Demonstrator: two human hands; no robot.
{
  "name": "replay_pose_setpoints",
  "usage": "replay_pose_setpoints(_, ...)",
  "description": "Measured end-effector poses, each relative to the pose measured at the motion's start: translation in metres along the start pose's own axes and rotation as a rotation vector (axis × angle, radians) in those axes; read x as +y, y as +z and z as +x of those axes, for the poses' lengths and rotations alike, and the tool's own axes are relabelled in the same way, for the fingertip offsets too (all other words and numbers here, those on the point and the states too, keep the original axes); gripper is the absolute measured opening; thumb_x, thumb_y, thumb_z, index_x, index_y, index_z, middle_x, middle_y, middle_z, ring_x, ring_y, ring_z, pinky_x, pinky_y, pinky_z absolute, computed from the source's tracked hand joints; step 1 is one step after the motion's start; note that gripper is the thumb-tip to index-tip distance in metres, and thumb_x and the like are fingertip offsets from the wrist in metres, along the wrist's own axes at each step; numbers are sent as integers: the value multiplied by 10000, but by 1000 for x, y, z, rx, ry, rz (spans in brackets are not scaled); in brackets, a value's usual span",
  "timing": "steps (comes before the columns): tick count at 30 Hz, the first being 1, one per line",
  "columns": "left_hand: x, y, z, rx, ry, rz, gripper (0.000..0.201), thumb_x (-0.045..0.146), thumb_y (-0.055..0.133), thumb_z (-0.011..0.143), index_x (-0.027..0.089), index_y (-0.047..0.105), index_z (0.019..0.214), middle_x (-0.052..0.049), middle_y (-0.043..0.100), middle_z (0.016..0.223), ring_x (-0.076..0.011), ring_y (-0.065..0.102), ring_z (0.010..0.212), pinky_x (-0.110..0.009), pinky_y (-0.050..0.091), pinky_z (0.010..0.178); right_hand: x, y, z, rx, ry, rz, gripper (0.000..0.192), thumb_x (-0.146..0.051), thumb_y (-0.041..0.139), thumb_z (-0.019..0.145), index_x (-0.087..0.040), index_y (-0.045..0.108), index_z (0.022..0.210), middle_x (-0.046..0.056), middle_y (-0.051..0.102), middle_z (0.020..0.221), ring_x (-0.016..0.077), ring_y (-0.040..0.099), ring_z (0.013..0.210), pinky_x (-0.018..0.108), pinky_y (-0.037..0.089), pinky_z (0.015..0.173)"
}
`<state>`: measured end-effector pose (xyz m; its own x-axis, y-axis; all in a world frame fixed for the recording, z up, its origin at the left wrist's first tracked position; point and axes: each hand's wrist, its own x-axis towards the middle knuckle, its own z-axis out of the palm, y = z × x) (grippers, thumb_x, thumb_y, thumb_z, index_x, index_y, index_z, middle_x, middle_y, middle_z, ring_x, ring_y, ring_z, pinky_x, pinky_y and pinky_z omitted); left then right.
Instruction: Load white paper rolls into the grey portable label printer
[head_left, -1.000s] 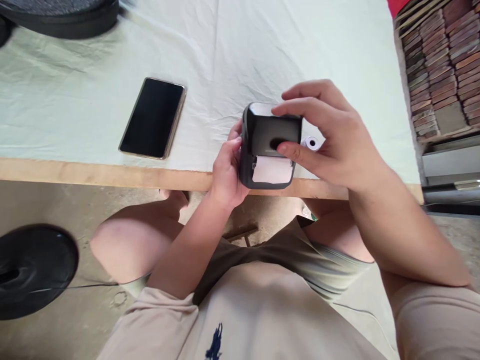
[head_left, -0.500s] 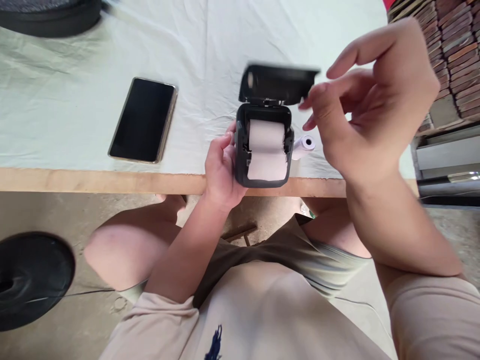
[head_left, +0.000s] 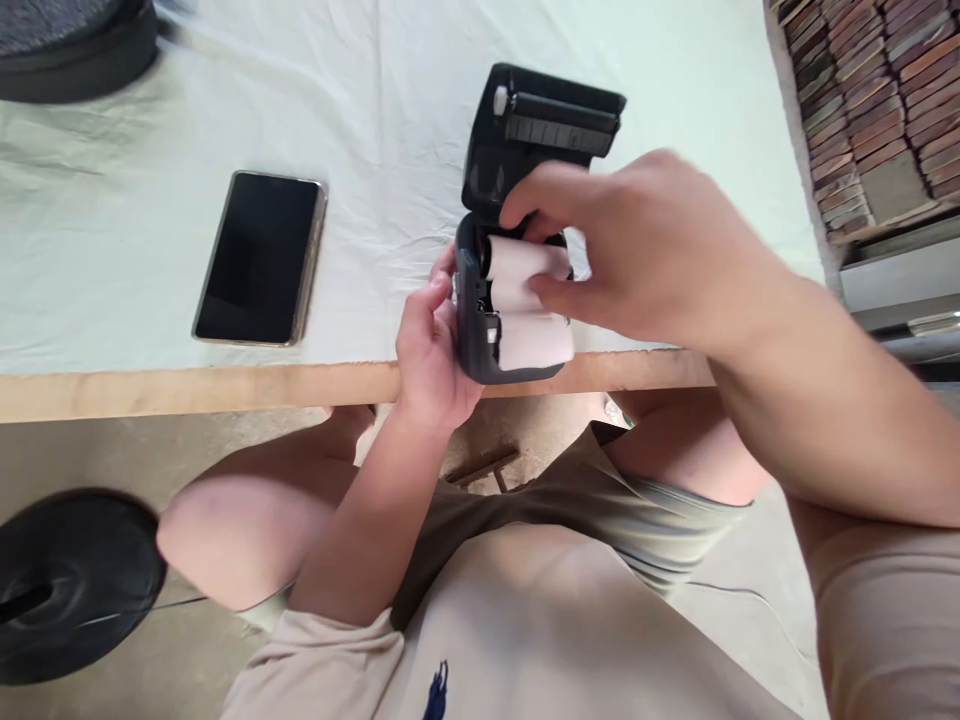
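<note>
A small black portable printer (head_left: 471,340) rests in my left hand (head_left: 433,350), which is wrapped round its left side at the table edge. Its lid (head_left: 484,150) stands open, tilted back, with a roller along its inside. A white paper roll (head_left: 514,262) sits in the compartment, and its loose end lies over the front of the printer. My right hand (head_left: 637,255) reaches in from the right, thumb and fingers closed on the paper roll. The fingertips are partly hidden behind the roll and the hand.
A dark-screened smartphone (head_left: 259,258) lies on the cloth-covered table (head_left: 360,120) to the left. Some round black object (head_left: 75,60) stands at the far left. Beneath the wooden table edge (head_left: 187,385), a black disc-shaped base (head_left: 82,590) is on the floor. Stacked bricks (head_left: 877,100) are at the right.
My right hand has moved left and down from beside the lid onto the paper roll. The lid now leans further back, showing its inside. The small spare roll is now hidden.
</note>
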<state>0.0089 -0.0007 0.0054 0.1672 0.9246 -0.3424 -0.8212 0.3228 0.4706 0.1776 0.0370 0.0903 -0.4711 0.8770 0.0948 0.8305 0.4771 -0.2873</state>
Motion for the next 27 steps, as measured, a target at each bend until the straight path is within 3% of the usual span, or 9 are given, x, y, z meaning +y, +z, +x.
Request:
replay_pose_setpoints(3,2,1,1,-9,16,-37,315,287,398,1109,226,705,1147,-14,782,921,-247,763,1329,-393,550,1232,11,-10,-21,257,49,478,453,-221,707,760,-354,662,1190,-59,785,1104,169,752,859,272,414,521)
replay_pose_setpoints(5,4,0,2,13,15,-41,341,297,395,1112,246,722,1197,-11,796,916,-245,784,1265,-376,570,1196,35,-4,-37,504,128,837,411,-248,652,741,-346,637,1139,-65,709,923,136,677,691,235,326,412)
replay_pose_setpoints(7,5,1,1,58,7,-27,365,310,383,1112,280,737,1198,-19,805,918,-252,785,1232,-365,590,1145,66,13,-49,398,302,1024,449,-426,749,742,-335,640,1168,-45,683,853,156,618,597,285,440,420)
replay_pose_setpoints(9,6,2,1,86,-5,3,396,317,351,1115,295,746,1132,-31,799,907,-255,782,1193,-356,603,1091,94,36,-57,435,346,1025,474,-526,802,752,-325,606,1134,-32,671,848,148,582,573,304,473,454)
replay_pose_setpoints(12,6,6,-1,108,7,46,448,325,307,1124,279,731,986,-26,775,889,-237,773,1075,-330,601,1040,119,66,-64,554,294,846,416,-541,802,877,-333,563,1147,4,711,995,189,714,785,364,631,679)
replay_pose_setpoints(17,6,12,-3,217,35,129,453,372,339,1117,279,735,918,-7,768,861,-246,727,1061,-327,565,1050,122,83,-73,441,270,437,362,-476,730,983,-310,578,1267,97,757,1270,291,746,1124,520,623,1044)
replay_pose_setpoints(20,6,15,-4,276,18,185,515,390,289,1124,325,798,1077,-4,790,861,-265,721,1148,-341,556,962,112,77,-80,396,298,306,428,-366,724,961,-291,576,1355,130,754,1353,349,731,1248,600,568,1144)
replay_pose_setpoints(24,7,19,-3,300,14,198,568,396,240,1137,340,784,1288,6,791,817,-243,750,945,-335,557,791,85,68,-88,573,212,225,446,-282,630,995,-330,552,1431,106,737,1365,336,741,1203,555,618,1036)
replay_pose_setpoints(27,8,15,-2,306,9,204,604,412,200,1138,330,776,1296,-4,787,799,-234,732,781,-328,560,697,64,78,-87,489,99,270,467,-345,637,1013,-287,550,1468,127,731,1348,314,761,1107,492,655,889)
